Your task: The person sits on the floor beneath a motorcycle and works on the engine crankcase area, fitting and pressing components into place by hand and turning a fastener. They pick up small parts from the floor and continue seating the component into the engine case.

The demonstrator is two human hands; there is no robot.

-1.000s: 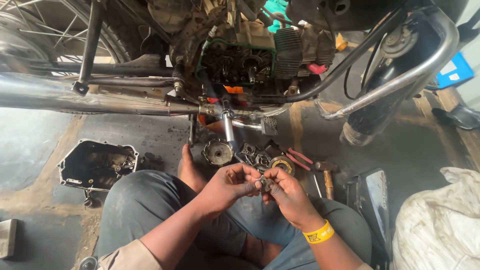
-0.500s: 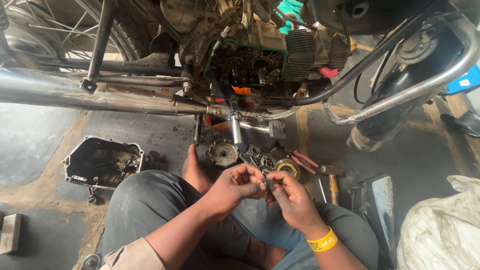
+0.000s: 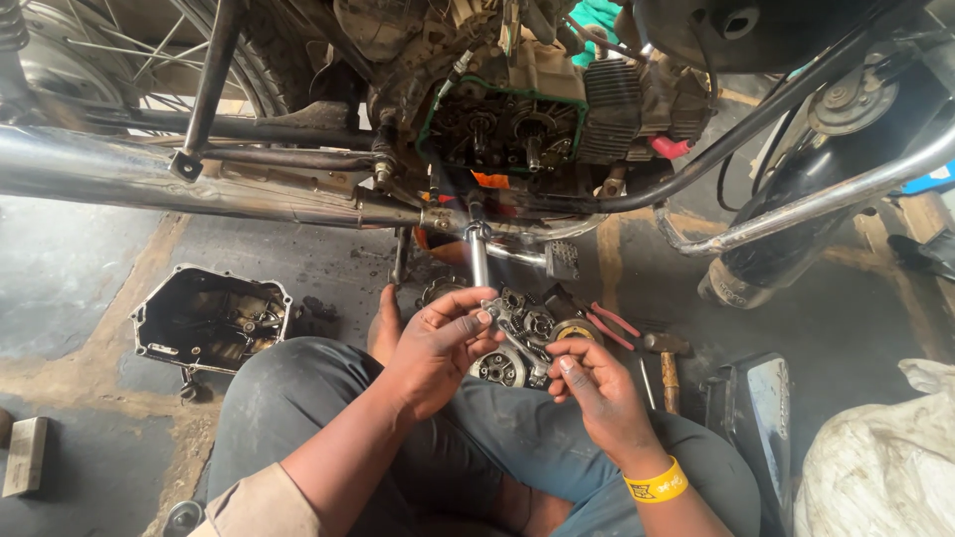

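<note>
Head view: the left hand [image 3: 438, 343] and right hand [image 3: 594, 390] each pinch an end of a thin rod [image 3: 519, 345], held above the knees, over the clutch parts [image 3: 519, 343] on the floor. Best to keep both grips close and the rod level, clear of the engine [image 3: 502, 124].

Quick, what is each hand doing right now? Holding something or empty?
Left hand: fingers closed on one end of a small metal part.
Right hand: fingers pinched at the other end of the same part.
</note>
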